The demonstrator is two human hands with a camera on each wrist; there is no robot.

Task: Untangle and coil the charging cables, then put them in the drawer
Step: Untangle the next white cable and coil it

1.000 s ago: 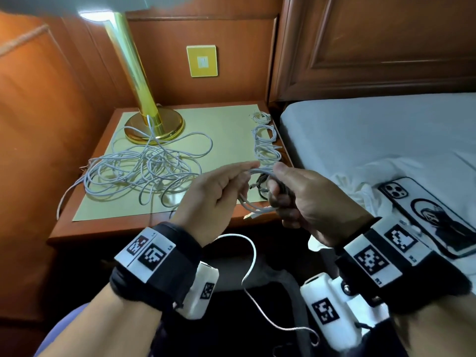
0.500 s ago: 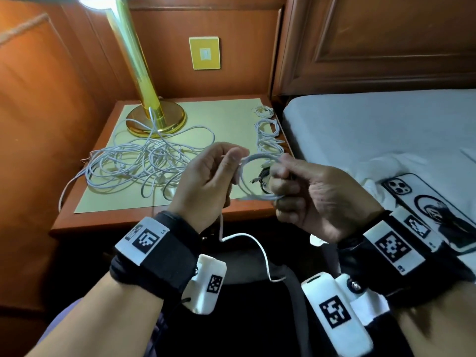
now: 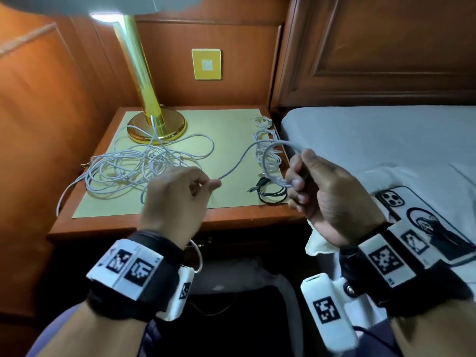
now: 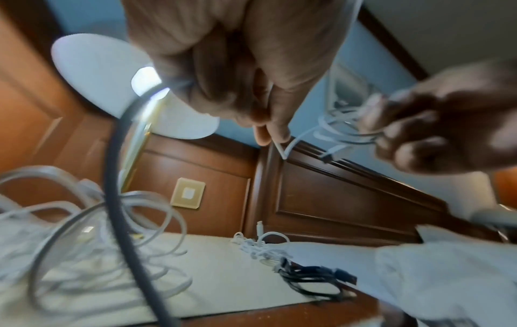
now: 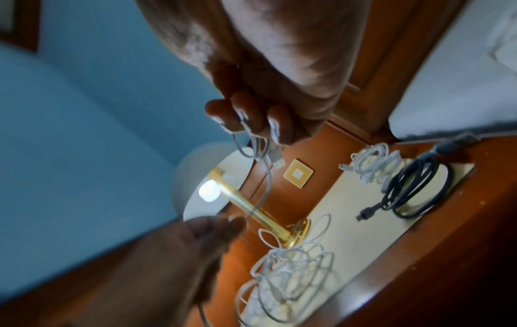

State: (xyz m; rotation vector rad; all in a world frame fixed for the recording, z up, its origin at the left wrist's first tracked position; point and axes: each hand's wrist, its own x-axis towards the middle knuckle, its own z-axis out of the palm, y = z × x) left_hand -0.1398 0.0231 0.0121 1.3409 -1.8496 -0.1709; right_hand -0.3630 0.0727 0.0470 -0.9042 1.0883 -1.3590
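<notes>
Both hands are raised in front of the tabletop (image 3: 231,220), working 1 white cable (image 3: 239,161). Right hand (image 3: 327,199): grip closed around a few small loops of that cable, fingers curled over them, a plug poking out under the fingertips (image 5: 275,130) in the right wrist view. Left hand (image 3: 177,199): thumb and forefinger pinch the free run of the same cable; the strand arcs from that pinch up to the right hand. A slack tail hangs below the left wrist.

Relative to the lamp (image 3: 154,124), which stands at the back-left of the tabletop:
- Tangled white cables (image 3: 134,168) lie in a loose heap just in front of its brass base, 1 strand draped over the base.
- Coiled white cable (image 3: 265,140) lies well to its right, along the tabletop's bed-side edge.
- Black cable (image 3: 273,194), coiled, lies at the near end of that same edge, just in front of the white coil.

Wall switch (image 3: 206,64) sits on the panel to the lamp's right. Phone (image 3: 417,217) lies on the bed (image 3: 373,140), far right of the lamp.
</notes>
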